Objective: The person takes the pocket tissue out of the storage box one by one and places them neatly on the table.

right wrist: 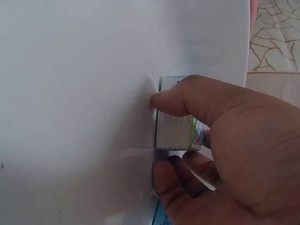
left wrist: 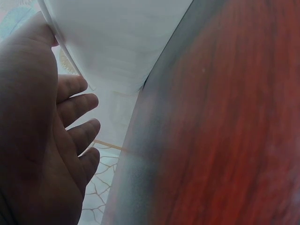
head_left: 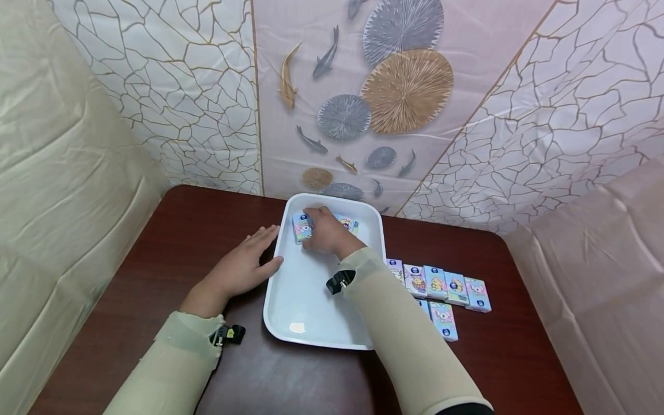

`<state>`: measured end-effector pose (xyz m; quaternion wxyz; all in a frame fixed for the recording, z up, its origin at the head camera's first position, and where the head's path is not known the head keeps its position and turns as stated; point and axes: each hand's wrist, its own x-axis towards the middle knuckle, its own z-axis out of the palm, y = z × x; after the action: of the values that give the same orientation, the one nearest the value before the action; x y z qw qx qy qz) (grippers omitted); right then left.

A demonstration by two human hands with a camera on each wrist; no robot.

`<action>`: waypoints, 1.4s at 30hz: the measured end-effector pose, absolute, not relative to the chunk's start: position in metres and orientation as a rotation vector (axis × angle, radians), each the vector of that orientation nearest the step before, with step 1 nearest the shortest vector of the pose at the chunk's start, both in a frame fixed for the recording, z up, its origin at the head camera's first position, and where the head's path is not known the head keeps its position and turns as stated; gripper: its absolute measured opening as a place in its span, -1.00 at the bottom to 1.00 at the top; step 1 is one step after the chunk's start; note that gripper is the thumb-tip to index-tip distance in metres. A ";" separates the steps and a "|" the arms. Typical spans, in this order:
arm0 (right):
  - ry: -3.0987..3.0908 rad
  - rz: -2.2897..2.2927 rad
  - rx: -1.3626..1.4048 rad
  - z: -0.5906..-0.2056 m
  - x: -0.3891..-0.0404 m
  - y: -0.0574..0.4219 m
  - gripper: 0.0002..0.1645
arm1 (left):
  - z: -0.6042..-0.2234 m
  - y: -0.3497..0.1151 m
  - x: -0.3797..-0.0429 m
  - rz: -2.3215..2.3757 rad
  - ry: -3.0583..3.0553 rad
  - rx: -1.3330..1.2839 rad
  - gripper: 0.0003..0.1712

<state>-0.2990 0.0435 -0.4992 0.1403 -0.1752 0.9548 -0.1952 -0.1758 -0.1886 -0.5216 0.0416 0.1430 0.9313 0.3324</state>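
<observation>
A white tray (head_left: 306,305) lies on the table. My right hand (head_left: 328,230) reaches into its far end and grips a small tissue pack (right wrist: 176,131), thumb at the pack's near end and fingers curled around the far side. In the head view, this pack's printed cartoon face (head_left: 302,228) shows left of the fingers. Another tissue pack (head_left: 346,223) lies to the right, partly hidden behind the hand. My left hand (head_left: 241,268) is beside the tray's left side, fingers extended, with fingertips and thumb right at the rim.
Right of the tray, several tissue packs (head_left: 436,282) lie in a row on the dark red-brown table (head_left: 129,323). Nearer me lies another pack (head_left: 443,321), with one beside it partly hidden by my right sleeve. Patterned cloth (head_left: 207,104) hangs behind the table.
</observation>
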 end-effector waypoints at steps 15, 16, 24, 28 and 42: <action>2.742 -0.513 -0.598 -0.475 -0.297 0.055 0.14 | -0.520 -0.188 -0.175 1.018 2.847 0.424 -0.03; 2.746 -0.511 -0.603 -0.472 -0.296 0.056 0.14 | -0.520 -0.188 -0.175 1.017 2.849 0.426 -0.03; 2.710 -0.545 -0.645 -0.455 -0.286 0.066 0.13 | -0.522 -0.188 -0.175 1.008 2.851 0.409 -0.05; 2.698 -0.545 -0.694 -0.447 -0.278 0.076 0.12 | -0.522 -0.186 -0.175 1.015 2.852 0.399 -0.05; 2.643 -0.579 -0.714 -0.436 -0.237 0.120 0.09 | -0.522 -0.188 -0.173 1.019 2.853 0.425 -0.04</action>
<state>-0.2365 0.1201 -0.4356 0.1706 -0.2514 0.9307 -0.2038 -0.1732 -0.1880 -0.5218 0.0413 0.1389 0.9317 0.3330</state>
